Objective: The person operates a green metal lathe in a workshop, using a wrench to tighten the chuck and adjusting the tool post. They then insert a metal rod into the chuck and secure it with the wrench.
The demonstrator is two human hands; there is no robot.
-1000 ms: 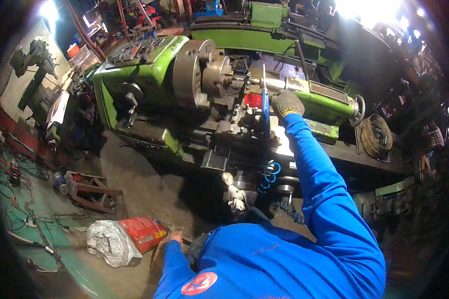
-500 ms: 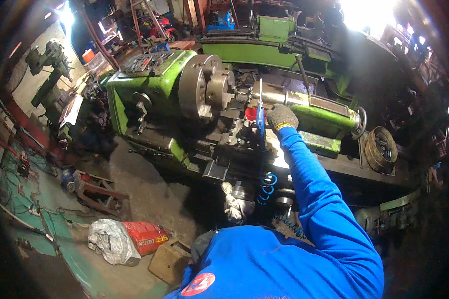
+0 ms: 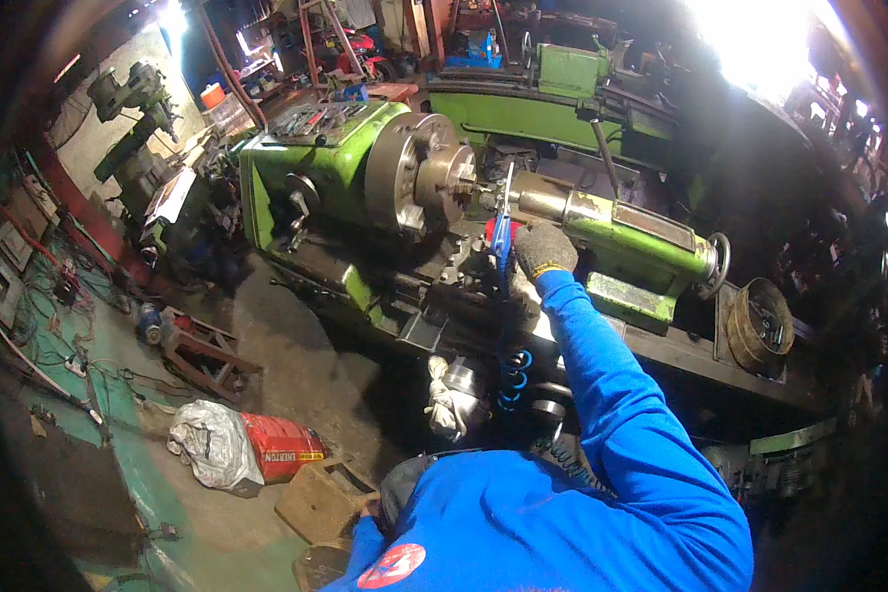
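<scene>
My right hand [image 3: 546,249], in a grey knit glove, is closed around a blue air blow gun [image 3: 503,240]. The gun's thin metal nozzle points up, between the lathe's chuck [image 3: 444,185] and its tailstock [image 3: 622,229]. Below the hand dangles a coiled blue hose [image 3: 514,380]. Something red [image 3: 490,229] shows just left of the gun. The chuck is large, round and bare metal on the green headstock [image 3: 311,148]. My left sleeve bends down at the lower edge, and the left hand itself is hidden.
Hand tools lie on top of the headstock. A round metal tub [image 3: 760,326] sits right of the tailstock handwheel [image 3: 717,264]. Another green lathe [image 3: 503,118] stands behind. On the floor at left are a red and white sack [image 3: 281,447], a wooden block [image 3: 326,501] and a rusty frame [image 3: 207,357].
My right hand and the blow gun have shifted slightly toward the chuck. The whole view has turned and moved a little, so the machine appears farther right.
</scene>
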